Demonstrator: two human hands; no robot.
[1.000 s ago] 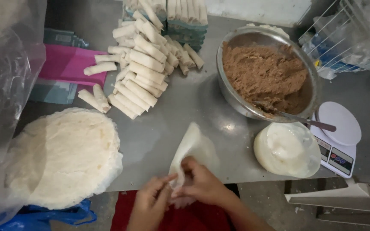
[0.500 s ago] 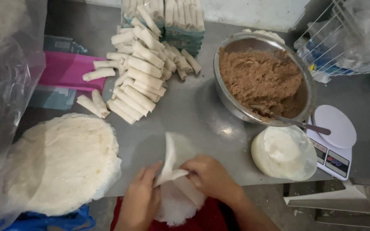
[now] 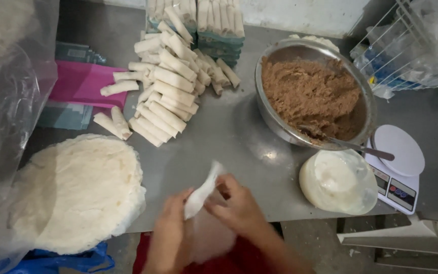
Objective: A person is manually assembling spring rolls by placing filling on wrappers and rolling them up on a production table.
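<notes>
Head view: we pinch a thin wrapper (image 3: 202, 192) with left hand (image 3: 171, 231) and right hand (image 3: 236, 208), near the wrapper stack (image 3: 72, 193).
Risk: we judge it may tear if pulled unevenly.

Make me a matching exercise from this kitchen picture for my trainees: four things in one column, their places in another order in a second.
Things:
1. metal bowl of brown filling
2. stack of round wrappers
3. kitchen scale
4. pile of finished rolls

Places:
A. table's left front edge
B. far right, beside the tub of white paste
C. back centre
D. right of the rolls, spoon inside

Pairs: 1-D, 2-A, 3-B, 4-C
</notes>
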